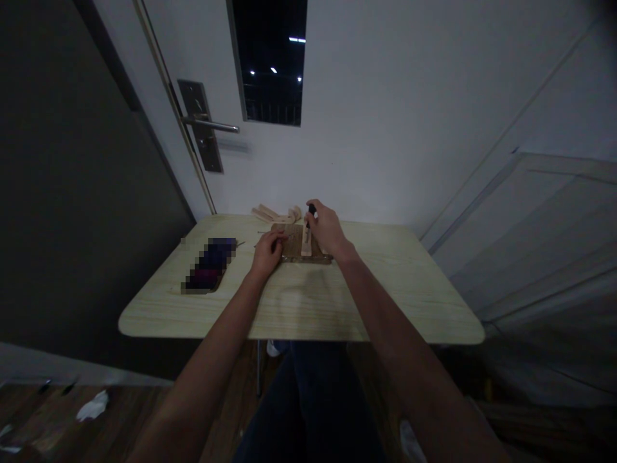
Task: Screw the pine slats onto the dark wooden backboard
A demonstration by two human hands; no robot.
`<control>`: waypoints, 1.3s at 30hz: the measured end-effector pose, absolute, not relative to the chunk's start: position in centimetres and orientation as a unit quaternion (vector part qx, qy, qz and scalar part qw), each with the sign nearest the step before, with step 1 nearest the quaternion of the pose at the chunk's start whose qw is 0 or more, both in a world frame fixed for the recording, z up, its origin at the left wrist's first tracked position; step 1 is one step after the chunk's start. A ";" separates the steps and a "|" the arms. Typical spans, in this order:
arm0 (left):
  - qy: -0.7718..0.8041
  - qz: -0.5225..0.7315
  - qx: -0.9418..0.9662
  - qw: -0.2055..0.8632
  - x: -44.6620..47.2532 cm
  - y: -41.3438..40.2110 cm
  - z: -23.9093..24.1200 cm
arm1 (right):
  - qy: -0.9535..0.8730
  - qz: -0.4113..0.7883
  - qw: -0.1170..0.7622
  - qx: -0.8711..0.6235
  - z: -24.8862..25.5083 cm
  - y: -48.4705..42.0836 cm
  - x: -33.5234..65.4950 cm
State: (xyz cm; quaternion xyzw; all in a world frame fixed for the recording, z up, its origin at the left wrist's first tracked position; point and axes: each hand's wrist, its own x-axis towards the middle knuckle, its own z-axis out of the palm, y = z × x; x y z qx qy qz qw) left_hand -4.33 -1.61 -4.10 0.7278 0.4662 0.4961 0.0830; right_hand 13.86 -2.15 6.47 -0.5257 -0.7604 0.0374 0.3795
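A brown board (292,247) with a wood-like surface lies flat near the back of the table. On top of it rests a narrow strip of pale wood (306,247), pointing away from me. My right hand (326,229) is closed around a black-handled tool (312,209), held nearly upright over the strip; its thin lower end meets or nearly meets the wood, and I cannot make out its exact kind. Bent over the board's left edge, my left hand (268,252) grips it, fingertips on the upper face. Behind the board lie several pale wooden pieces (272,215).
The light wood-grain table (308,315) has rounded front corners and stands against a white door (366,128) with a metal handle (212,124). A blurred-out phone-like object (211,265) lies at left. Small thin items (241,244) lie between it and my left hand.
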 end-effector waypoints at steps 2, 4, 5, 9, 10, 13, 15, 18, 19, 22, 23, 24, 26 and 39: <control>0.467 0.496 0.727 0.085 -4.3 -1.6 -4.1 | -0.761 0.060 0.396 -0.510 6.6 -2.2 13.7; 0.464 0.497 0.729 0.084 -4.4 -1.6 -4.2 | -0.763 0.079 0.415 -0.489 6.6 -2.3 13.6; 0.462 0.497 0.730 0.083 -4.4 -1.6 -4.2 | -0.764 0.086 0.421 -0.481 6.6 -2.4 13.6; 0.454 0.496 0.735 0.082 -4.4 -1.6 -4.1 | -0.765 0.095 0.433 -0.467 6.7 -2.4 13.6; 0.455 0.497 0.735 0.082 -4.4 -1.6 -4.1 | -0.764 0.089 0.433 -0.470 6.8 -2.4 13.5; 0.457 0.497 0.733 0.081 -4.4 -1.5 -4.1 | -0.757 0.060 0.416 -0.500 6.9 -2.3 13.3; 0.454 0.498 0.734 0.080 -4.4 -1.5 -4.1 | -0.753 0.030 0.399 -0.523 7.1 -2.2 13.1; 0.454 0.499 0.734 0.079 -4.5 -1.5 -4.2 | -0.762 -0.008 0.367 -0.534 7.7 -2.0 12.9; 0.456 0.498 0.733 0.080 -4.5 -1.5 -4.2 | -0.769 -0.015 0.351 -0.534 7.9 -1.9 12.8; 0.459 0.496 0.732 0.085 -4.5 -1.5 -4.2 | -0.782 -0.024 0.294 -0.549 8.8 -1.9 12.6; 0.458 0.497 0.731 0.087 -4.5 -1.5 -4.2 | -0.782 -0.030 0.278 -0.557 9.1 -1.9 12.5; 0.457 0.500 0.730 0.088 -4.5 -1.5 -4.2 | -0.781 -0.038 0.260 -0.567 9.4 -2.0 12.5; 0.456 0.505 0.727 0.090 -4.4 -1.5 -4.3 | -0.778 -0.057 0.226 -0.583 9.7 -2.1 12.3; 0.458 0.503 0.728 0.086 -4.5 -1.5 -4.3 | -0.768 -0.062 0.182 -0.611 9.6 -2.9 11.2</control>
